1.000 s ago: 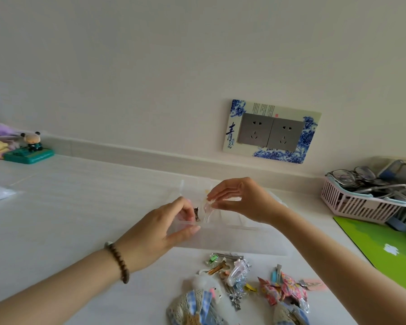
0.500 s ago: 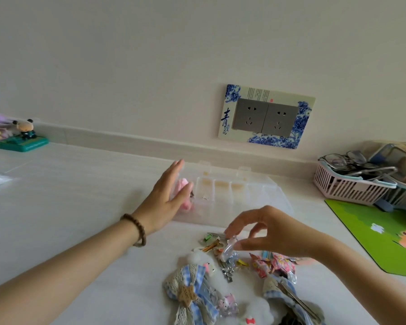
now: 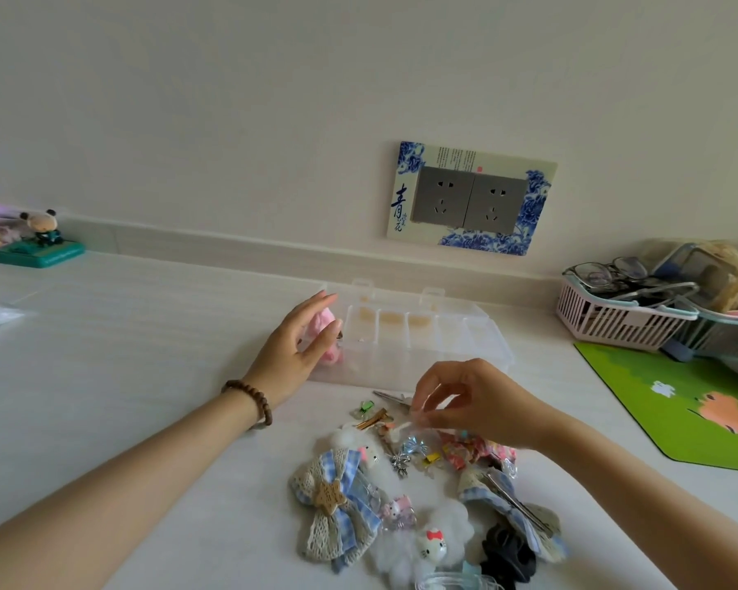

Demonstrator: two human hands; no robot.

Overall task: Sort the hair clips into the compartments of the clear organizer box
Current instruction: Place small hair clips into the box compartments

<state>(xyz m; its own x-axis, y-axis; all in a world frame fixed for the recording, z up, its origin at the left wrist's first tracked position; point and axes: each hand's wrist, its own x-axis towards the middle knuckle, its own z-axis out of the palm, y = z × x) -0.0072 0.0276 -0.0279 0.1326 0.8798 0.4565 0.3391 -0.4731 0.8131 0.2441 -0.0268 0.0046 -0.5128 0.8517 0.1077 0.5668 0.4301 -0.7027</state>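
Hair clips [image 3: 401, 483] are seen heaped loose on the white surface [image 3: 124, 355] in the lower centre of the frame, among them a blue checked bow [image 3: 337, 500] at the lower left of the heap and a black claw clip [image 3: 508, 551] at its lower right. The clear organizer box [image 3: 422, 347] is set just above the heap, at mid-frame, with its lid open toward the wall. A pink fluffy piece [image 3: 327, 330] is lodged in its leftmost compartment. The left hand [image 3: 299, 347], with a beaded bracelet [image 3: 252, 402] at the wrist, is held with fingers straight and spread at the left end of the box; whether it touches the box cannot be told. A small pale clip [image 3: 416, 413] is pinched between thumb and fingertips of the right hand [image 3: 465, 402], just over the upper edge of the heap. A pink basket [image 3: 614, 317] with glasses [image 3: 614, 270] and a green mat [image 3: 678, 402] are placed at the right edge, a socket plate [image 3: 469, 198] on the wall above.
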